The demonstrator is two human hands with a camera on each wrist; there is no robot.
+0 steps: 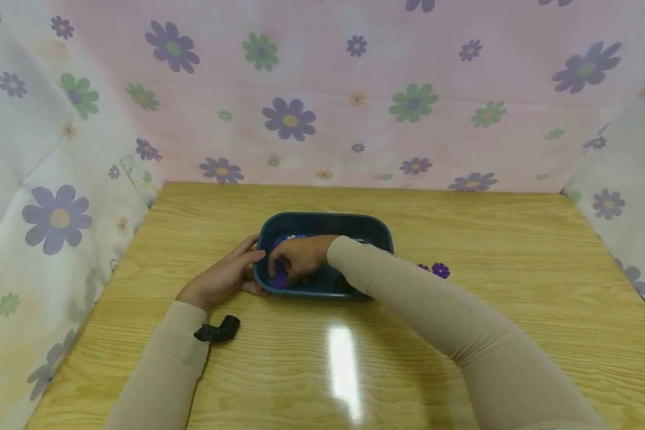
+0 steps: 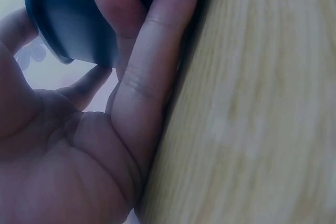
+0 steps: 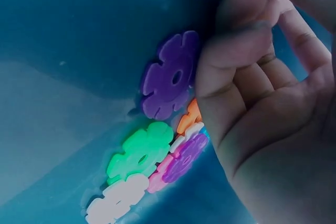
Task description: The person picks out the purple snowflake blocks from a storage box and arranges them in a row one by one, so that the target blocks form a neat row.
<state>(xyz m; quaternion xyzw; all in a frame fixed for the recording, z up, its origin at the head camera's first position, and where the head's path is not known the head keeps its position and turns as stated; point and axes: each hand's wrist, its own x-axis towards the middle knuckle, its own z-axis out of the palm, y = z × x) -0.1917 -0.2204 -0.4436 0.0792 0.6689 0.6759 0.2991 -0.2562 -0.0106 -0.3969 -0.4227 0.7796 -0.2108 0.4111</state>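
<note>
A dark blue plastic bin (image 1: pixel 322 294) stands on the wooden table. My left hand (image 1: pixel 223 278) grips its left end, with the thumb at the rim and the other fingers (image 2: pixel 149 61) against the outer wall. Inside the bin is my right hand (image 1: pixel 303 257), its fingers bent down at the left end. Close beside these fingers lies a purple flower-shaped plastic disc (image 3: pixel 170 77); whether they pinch it I cannot tell. A green flower disc (image 3: pixel 142 153), a white one (image 3: pixel 118 200) and several other coloured ones lie together on the bin floor.
To the right of the bin, a purple flower disc (image 1: pixel 440 270) lies on the table (image 1: pixel 279 370), with another partly hidden by my right sleeve. A black strap piece (image 1: pixel 217 329) sticks out at my left wrist. Flower-printed cloth (image 1: pixel 322 77) hangs behind and at both sides.
</note>
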